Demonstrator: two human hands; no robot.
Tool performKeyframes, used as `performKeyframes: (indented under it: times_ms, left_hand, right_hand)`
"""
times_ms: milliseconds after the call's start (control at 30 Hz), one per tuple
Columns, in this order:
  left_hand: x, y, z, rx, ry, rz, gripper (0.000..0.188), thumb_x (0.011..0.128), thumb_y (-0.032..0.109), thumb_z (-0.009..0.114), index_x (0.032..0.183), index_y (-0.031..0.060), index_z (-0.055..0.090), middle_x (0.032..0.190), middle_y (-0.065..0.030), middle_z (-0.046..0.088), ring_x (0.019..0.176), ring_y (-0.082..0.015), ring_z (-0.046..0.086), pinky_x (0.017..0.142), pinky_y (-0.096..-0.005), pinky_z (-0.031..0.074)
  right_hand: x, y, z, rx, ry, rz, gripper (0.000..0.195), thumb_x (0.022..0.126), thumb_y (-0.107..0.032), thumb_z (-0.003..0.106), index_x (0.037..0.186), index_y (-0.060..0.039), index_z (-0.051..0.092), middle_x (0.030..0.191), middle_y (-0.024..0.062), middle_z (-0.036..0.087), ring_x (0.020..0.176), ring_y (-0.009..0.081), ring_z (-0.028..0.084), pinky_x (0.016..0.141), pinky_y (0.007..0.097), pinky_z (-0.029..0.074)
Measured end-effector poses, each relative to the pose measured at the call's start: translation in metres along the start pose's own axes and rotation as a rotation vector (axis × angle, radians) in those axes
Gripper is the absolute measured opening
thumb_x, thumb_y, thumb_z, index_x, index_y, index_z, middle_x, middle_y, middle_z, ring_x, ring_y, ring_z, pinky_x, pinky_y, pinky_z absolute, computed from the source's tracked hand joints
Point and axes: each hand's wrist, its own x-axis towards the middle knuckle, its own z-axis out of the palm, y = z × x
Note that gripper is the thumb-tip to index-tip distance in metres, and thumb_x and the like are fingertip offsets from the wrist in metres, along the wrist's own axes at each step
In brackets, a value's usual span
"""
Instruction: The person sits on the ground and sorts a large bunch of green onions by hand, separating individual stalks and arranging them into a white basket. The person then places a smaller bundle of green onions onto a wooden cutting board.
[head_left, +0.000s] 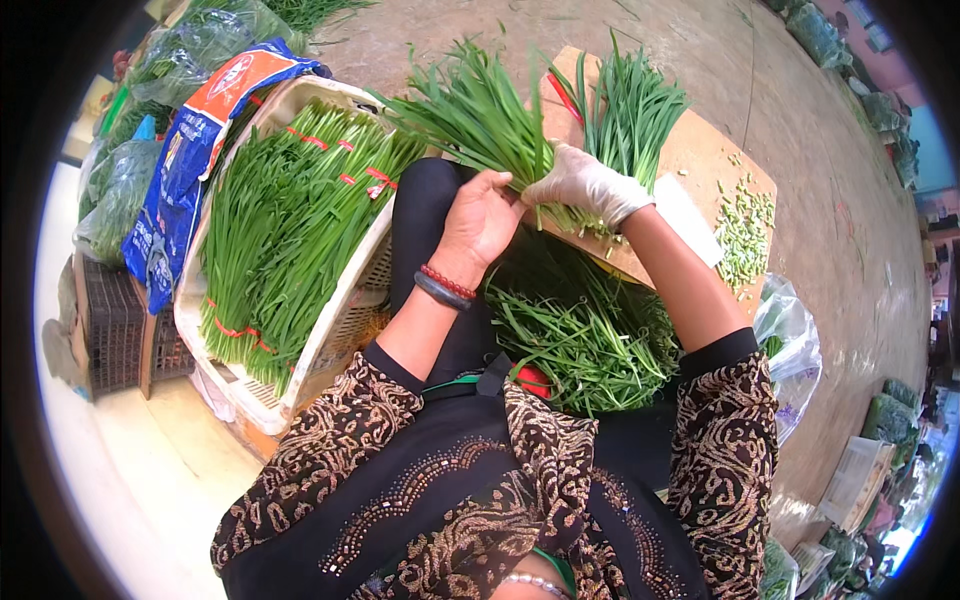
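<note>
My right hand (589, 186), in a pale thin glove, is closed around a bunch of garlic chives (480, 112), its leaves fanning up and left. My bare left hand (480, 217) is palm up just beside it, fingertips at the bunch near the glove; whether they grip it is unclear. Behind the glove, a second bunch of chives (630, 112) lies on a wooden cutting board (720, 150), by a red-handled tool (564, 97), perhaps a knife. Cut stem ends (742, 232) are scattered on the board's right, near a white rectangular sheet or blade (686, 217).
At the left stands a white plastic crate (337, 292) of chives tied with red bands. A blue and orange bag (172, 195) hangs over its far side. Loose chive leaves (585, 345) are heaped below the board. A clear plastic bag (791, 345) sits at the right.
</note>
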Motion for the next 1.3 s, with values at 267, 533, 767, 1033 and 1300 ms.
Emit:
performKeyframes:
  times_ms: [267, 533, 767, 1033, 1300]
  left_hand:
    - [-0.014, -0.01, 0.009, 0.054, 0.072, -0.006, 0.047, 0.093, 0.028, 0.077, 0.132, 0.0083, 0.06, 0.126, -0.0032, 0.066, 0.117, -0.0205, 0.06, 0.108, -0.0417, 0.044]
    - [-0.02, 0.007, 0.018, -0.196, 0.073, -0.039, 0.045, 0.097, 0.032, 0.062, 0.134, 0.0068, 0.06, 0.135, -0.0104, 0.064, 0.126, -0.0301, 0.058, 0.114, -0.0494, 0.04]
    - [-0.025, -0.008, 0.011, -0.413, 0.153, -0.034, 0.047, 0.094, 0.028, 0.057, 0.134, 0.0051, 0.058, 0.139, -0.0135, 0.06, 0.129, -0.0322, 0.055, 0.117, -0.0495, 0.037]
    - [-0.043, -0.028, 0.009, 0.068, 0.057, -0.028, 0.058, 0.093, 0.033, 0.077, 0.14, 0.0104, 0.052, 0.135, -0.006, 0.06, 0.125, -0.0231, 0.055, 0.111, -0.0431, 0.042]
    - [-0.029, 0.002, 0.02, 0.045, -0.139, 0.059, 0.076, 0.093, 0.04, 0.072, 0.149, 0.0004, 0.04, 0.144, -0.027, 0.052, 0.136, -0.038, 0.05, 0.115, -0.0502, 0.042]
  right_hand:
    - [-0.019, -0.009, 0.055, -0.516, 0.309, -0.052, 0.105, 0.071, -0.035, 0.088, 0.151, 0.0058, 0.033, 0.105, 0.0216, 0.07, 0.095, 0.0379, 0.072, 0.079, 0.044, 0.058]
    - [-0.036, 0.009, 0.056, -0.171, 0.347, -0.158, 0.137, 0.058, -0.043, 0.094, 0.159, 0.003, 0.014, 0.125, 0.0287, 0.063, 0.113, 0.0402, 0.066, 0.094, 0.0433, 0.055]
    - [-0.034, 0.01, 0.055, 0.009, 0.201, 0.05, 0.118, 0.067, -0.023, 0.082, 0.158, 0.0062, 0.013, 0.117, 0.0271, 0.067, 0.103, 0.0397, 0.07, 0.091, 0.0429, 0.056]
    - [-0.049, 0.003, 0.077, -0.527, 0.406, -0.166, 0.087, 0.081, -0.009, 0.069, 0.155, 0.0032, 0.026, 0.104, 0.0244, 0.065, 0.083, 0.0376, 0.072, 0.068, 0.0452, 0.058]
    - [-0.077, -0.008, 0.097, -0.526, 0.519, -0.193, 0.097, 0.074, -0.004, 0.075, 0.157, -0.0085, 0.026, 0.113, 0.0208, 0.058, 0.082, 0.0366, 0.069, 0.064, 0.045, 0.058]
